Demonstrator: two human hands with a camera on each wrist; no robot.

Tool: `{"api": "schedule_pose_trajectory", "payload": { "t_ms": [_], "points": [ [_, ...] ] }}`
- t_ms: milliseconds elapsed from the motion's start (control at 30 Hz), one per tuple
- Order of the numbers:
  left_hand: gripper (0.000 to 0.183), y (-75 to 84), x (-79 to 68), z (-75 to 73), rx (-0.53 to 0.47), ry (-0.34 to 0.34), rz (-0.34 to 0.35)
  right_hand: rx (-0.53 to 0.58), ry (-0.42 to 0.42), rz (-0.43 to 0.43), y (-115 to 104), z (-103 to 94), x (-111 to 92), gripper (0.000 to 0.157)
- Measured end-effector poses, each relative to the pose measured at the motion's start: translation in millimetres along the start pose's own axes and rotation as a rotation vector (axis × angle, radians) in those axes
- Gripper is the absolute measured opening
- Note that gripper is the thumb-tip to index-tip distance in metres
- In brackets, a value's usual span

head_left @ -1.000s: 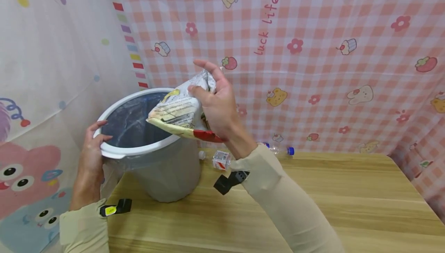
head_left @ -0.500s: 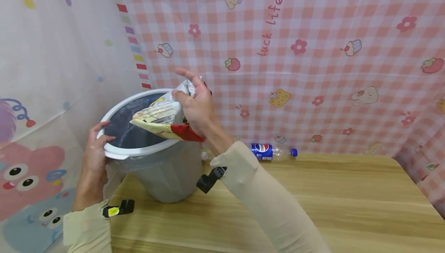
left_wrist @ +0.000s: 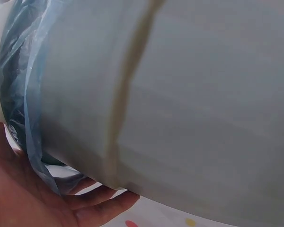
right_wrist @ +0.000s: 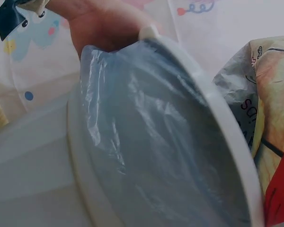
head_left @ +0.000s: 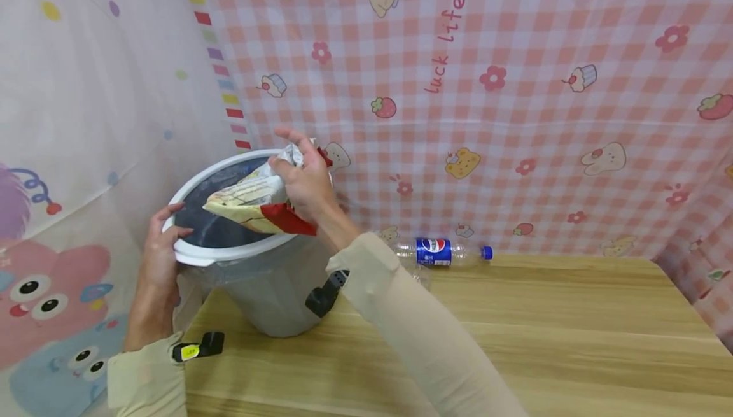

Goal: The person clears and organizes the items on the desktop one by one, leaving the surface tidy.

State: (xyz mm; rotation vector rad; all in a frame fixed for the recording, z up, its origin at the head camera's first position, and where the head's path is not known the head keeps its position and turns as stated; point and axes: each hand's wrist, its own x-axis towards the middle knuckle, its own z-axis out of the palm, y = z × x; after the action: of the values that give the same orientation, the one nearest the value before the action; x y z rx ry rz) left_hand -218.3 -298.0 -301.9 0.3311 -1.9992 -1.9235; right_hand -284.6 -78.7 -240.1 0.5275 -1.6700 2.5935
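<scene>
A grey trash can (head_left: 272, 299) with a white rim (head_left: 243, 253) and a bluish plastic liner (right_wrist: 142, 118) stands at the left of the table. My left hand (head_left: 157, 258) grips its left rim, thumb and finger over the edge; in the left wrist view other fingers (left_wrist: 106, 205) lie against the outside wall. Pinched in my right hand (head_left: 312, 184) is a crumpled snack bag (head_left: 246, 194), white and cream with a red end. It hangs over the mouth of the trash can, overlapping the right rim in the head view. My right index finger sticks out straight.
On the wooden table (head_left: 550, 328), a plastic bottle (head_left: 435, 251) with a blue label and blue cap lies along the back curtain (head_left: 532, 181). Part of another clear bottle (head_left: 422, 275) shows beside my right sleeve. A white curtain (head_left: 114, 143) hangs close on the left.
My right hand has moved left and down with the snack bag, bringing it further over the can's mouth. More of the blue-labelled bottle shows now. My left hand keeps its grip on the rim.
</scene>
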Motion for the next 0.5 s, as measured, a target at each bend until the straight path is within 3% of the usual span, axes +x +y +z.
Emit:
{"api": "schedule_pose_trajectory", "payload": {
  "t_ms": [233, 500],
  "points": [
    [0.045, 0.3, -0.9, 1.4, -0.022, 0.005, 0.004, 0.004, -0.029, 0.019, 7.9, 2.2, 5.6, 0.042],
    [0.048, 0.6, -0.7, 1.0, 0.001, 0.009, -0.002, -0.131, -0.107, 0.017, 11.0, 2.0, 6.6, 0.039]
  ]
}}
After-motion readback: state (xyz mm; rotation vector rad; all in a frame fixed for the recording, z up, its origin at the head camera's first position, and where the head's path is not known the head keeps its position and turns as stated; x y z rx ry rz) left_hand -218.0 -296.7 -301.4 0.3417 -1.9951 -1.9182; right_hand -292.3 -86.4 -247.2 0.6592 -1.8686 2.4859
